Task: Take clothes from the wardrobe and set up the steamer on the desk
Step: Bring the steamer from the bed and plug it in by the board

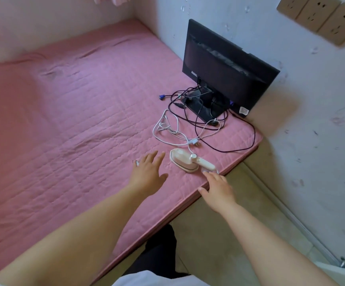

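A small cream hand steamer (190, 162) lies on its side on the pink quilted surface (74, 124), near the right edge. Its white cord (167, 131) loops toward the monitor and ends in a plug (194, 142). My left hand (149, 172) hovers open with spread fingers just left of the steamer, holding nothing. My right hand (217, 188) is open just below the steamer's handle, fingertips almost touching it. No clothes lie on the surface.
A black monitor (225, 71) stands at the back right against the wall, with tangled black cables (204, 112) around its base. Wall sockets (320, 17) sit at the top right. The floor (239, 213) lies right of the surface's edge.
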